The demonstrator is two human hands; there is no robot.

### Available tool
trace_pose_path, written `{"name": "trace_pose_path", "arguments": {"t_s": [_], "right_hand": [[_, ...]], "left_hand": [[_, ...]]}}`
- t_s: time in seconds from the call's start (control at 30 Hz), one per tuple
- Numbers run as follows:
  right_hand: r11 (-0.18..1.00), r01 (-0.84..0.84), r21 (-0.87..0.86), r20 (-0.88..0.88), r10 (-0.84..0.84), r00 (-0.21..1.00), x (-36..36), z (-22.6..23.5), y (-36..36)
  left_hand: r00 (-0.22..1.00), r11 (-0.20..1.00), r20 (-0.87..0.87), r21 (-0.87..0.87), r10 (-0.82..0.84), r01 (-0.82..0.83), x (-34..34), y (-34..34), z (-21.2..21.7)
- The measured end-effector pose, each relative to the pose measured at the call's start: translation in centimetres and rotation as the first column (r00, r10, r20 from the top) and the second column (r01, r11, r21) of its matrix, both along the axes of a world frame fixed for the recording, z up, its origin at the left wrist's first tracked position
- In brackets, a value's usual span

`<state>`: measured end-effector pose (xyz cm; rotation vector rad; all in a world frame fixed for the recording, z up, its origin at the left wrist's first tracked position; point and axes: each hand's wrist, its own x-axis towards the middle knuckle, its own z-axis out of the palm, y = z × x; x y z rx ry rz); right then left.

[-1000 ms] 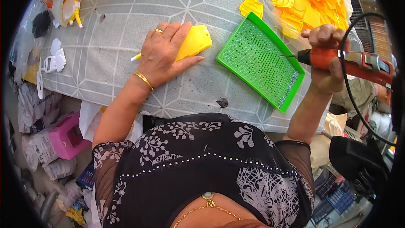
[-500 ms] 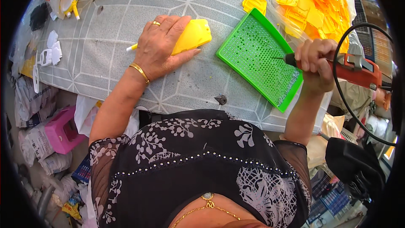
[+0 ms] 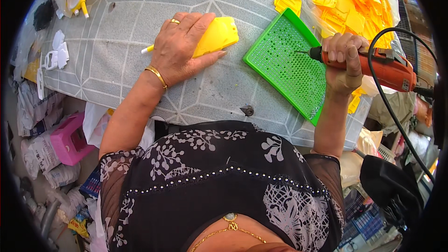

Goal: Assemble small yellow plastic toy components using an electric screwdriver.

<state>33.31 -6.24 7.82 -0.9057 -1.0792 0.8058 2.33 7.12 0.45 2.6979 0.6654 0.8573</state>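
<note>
Head view, read from my body outward. Nearest me, a small dark knob [image 3: 247, 110] sits on the grey patterned table cover [image 3: 116, 42] close to its near edge. My right hand [image 3: 344, 60] is wrapped tight around the barrel of an orange corded rotary tool [image 3: 373, 65], fingers fully closed on it; the thin bit points left and hangs over the green perforated tray [image 3: 291, 67], which I judge is why the tool is held level and low, to keep the tip square to the holes. The tray lies flat and tilted diagonally, one corner toward me. My left hand [image 3: 179, 46] lies palm down, fingers spread, pressing a yellow plastic piece [image 3: 219, 35] flat to the table, apparently to pin it in place; a white stick [image 3: 147, 49] pokes out beneath the wrist side. Farthest off, a heap of yellow plastic pieces [image 3: 350, 0] lies beyond the tray, within reach.
</note>
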Motion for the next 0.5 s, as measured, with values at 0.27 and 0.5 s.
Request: {"name": "trace_pose_path", "arguments": {"t_s": [0.27,0.5], "right_hand": [[0.998,0.026,-0.055,0.008,-0.026,1.0,-0.16,-0.29,0.24],[0.997,0.048,-0.055,0.028,-0.047,0.999,-0.4,-0.38,0.22]], "left_hand": [[1.0,1.0,-0.007,-0.005,0.002,-0.002,-0.06,0.12,-0.23],[1.0,1.0,0.003,-0.014,0.002,-0.002,0.08,0.24,-0.18]]}}
